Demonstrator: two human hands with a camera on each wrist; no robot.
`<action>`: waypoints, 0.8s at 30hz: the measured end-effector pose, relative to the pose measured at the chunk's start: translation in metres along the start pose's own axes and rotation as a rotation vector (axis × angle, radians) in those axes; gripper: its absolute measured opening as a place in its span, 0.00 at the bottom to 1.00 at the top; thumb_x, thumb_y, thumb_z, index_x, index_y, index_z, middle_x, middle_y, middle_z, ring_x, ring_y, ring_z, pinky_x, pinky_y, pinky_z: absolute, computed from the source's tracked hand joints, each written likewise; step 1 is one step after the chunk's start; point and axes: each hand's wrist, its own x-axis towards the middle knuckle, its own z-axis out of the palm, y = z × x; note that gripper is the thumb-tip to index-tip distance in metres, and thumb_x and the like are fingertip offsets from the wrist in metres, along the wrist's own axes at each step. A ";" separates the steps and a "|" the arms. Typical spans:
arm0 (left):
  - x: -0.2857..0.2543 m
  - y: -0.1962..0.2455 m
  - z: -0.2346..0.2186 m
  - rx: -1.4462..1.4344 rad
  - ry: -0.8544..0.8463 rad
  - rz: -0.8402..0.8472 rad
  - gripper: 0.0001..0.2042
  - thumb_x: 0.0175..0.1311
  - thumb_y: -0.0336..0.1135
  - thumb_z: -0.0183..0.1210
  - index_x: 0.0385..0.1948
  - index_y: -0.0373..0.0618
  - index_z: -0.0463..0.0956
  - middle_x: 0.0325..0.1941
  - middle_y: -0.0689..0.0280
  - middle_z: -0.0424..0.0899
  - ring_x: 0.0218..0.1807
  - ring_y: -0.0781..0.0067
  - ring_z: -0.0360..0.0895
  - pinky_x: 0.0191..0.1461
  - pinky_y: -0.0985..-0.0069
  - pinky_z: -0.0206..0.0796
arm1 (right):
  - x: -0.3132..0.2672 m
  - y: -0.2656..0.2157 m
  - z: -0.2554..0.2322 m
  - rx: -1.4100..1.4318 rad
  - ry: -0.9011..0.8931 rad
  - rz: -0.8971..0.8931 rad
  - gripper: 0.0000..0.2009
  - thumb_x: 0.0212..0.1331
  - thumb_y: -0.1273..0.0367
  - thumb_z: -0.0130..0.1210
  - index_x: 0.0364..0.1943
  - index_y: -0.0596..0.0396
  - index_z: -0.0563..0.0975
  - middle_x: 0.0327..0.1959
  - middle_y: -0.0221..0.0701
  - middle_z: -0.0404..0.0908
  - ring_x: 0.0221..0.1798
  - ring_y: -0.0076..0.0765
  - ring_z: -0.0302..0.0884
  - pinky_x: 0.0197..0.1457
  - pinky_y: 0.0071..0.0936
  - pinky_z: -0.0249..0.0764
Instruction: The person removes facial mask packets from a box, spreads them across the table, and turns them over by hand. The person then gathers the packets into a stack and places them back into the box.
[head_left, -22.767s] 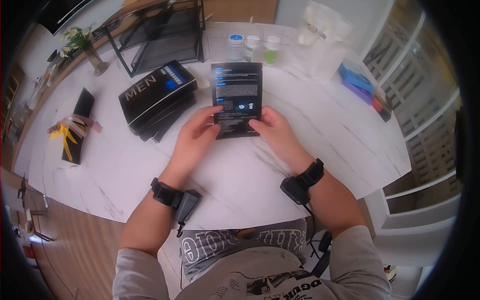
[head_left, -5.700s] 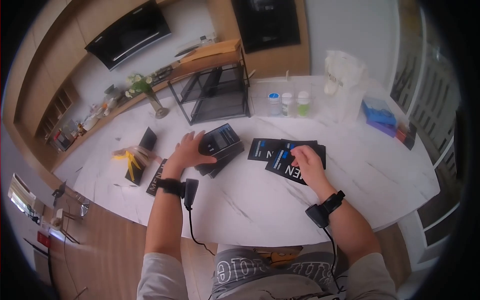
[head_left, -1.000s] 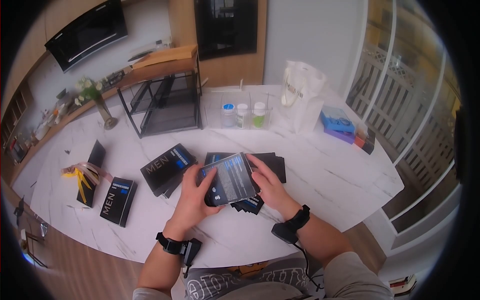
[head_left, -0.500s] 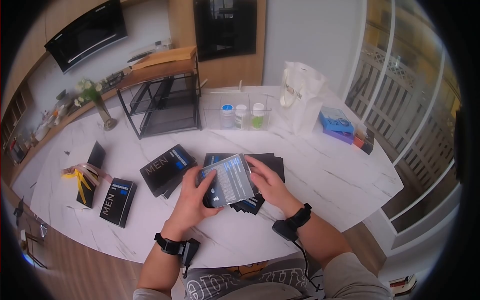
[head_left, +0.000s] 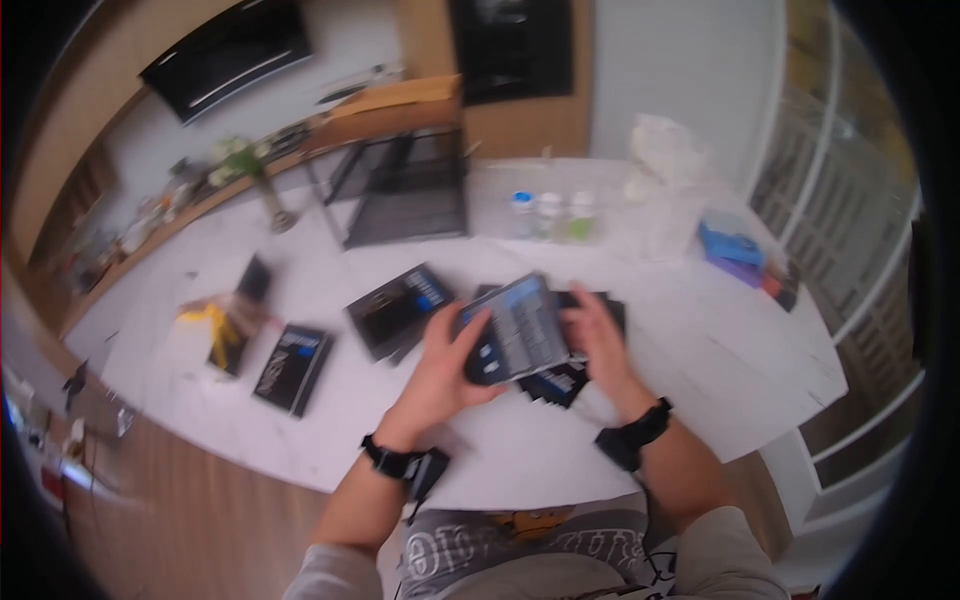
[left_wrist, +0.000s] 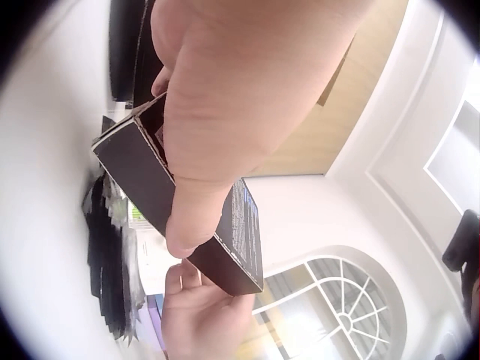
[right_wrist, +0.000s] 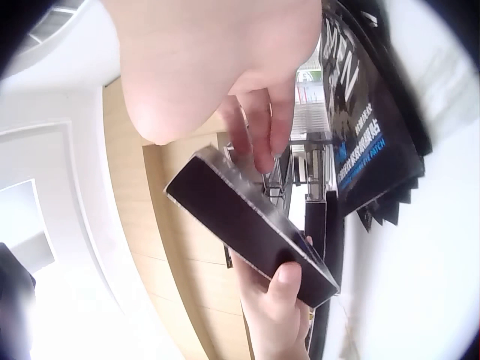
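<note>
The left hand (head_left: 440, 370) grips a dark box (head_left: 518, 330), thumb and fingers on its edges, the printed face tilted up. In the left wrist view, the thumb of the left hand (left_wrist: 225, 105) lies along the narrow side of the box (left_wrist: 135, 172). The right hand (head_left: 605, 355) is beside the box's other end, its fingers extended and loosely bent. In the right wrist view, the thumb of the right hand (right_wrist: 217, 67) stands clear of the box (right_wrist: 232, 217). Black pouches (head_left: 555, 385) lie fanned beneath the hands; "MEN" print shows on one pouch (right_wrist: 367, 142).
Black boxes (head_left: 400, 310) are stacked left of the hands, a single box (head_left: 293, 368) farther left, near a ribboned box (head_left: 235, 320). Behind stand a black rack (head_left: 405, 200), lidded bottles (head_left: 548, 215) and a white bag (head_left: 670, 190). Small boxes (head_left: 732, 240) lie at right.
The head view has shifted, blurring the picture. The right hand's fingers have moved off the box's edge; the left hand still grips it. Earlier, both hands held a single pouch.
</note>
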 end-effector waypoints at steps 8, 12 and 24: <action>-0.023 0.009 -0.102 0.260 0.187 -0.165 0.49 0.42 0.43 0.78 0.71 0.49 0.61 0.70 0.44 0.58 0.70 0.40 0.61 0.72 0.59 0.58 | 0.007 0.006 -0.005 -0.024 0.051 0.060 0.21 0.77 0.63 0.38 0.68 0.57 0.65 0.44 0.36 0.82 0.33 0.24 0.79 0.42 0.21 0.75; -0.057 -0.038 -0.171 0.543 0.242 -0.453 0.46 0.44 0.45 0.77 0.69 0.45 0.64 0.68 0.43 0.63 0.69 0.43 0.63 0.72 0.60 0.58 | 0.004 -0.007 0.002 -0.047 0.040 0.097 0.17 0.75 0.66 0.45 0.63 0.56 0.70 0.43 0.35 0.82 0.34 0.23 0.79 0.40 0.21 0.75; -0.096 -0.113 -0.173 0.644 0.093 -0.366 0.28 0.53 0.42 0.72 0.56 0.42 0.76 0.62 0.49 0.74 0.63 0.44 0.70 0.65 0.59 0.66 | 0.007 0.008 -0.020 -0.643 -0.056 -0.061 0.14 0.61 0.66 0.60 0.49 0.55 0.80 0.47 0.40 0.81 0.51 0.44 0.78 0.55 0.33 0.74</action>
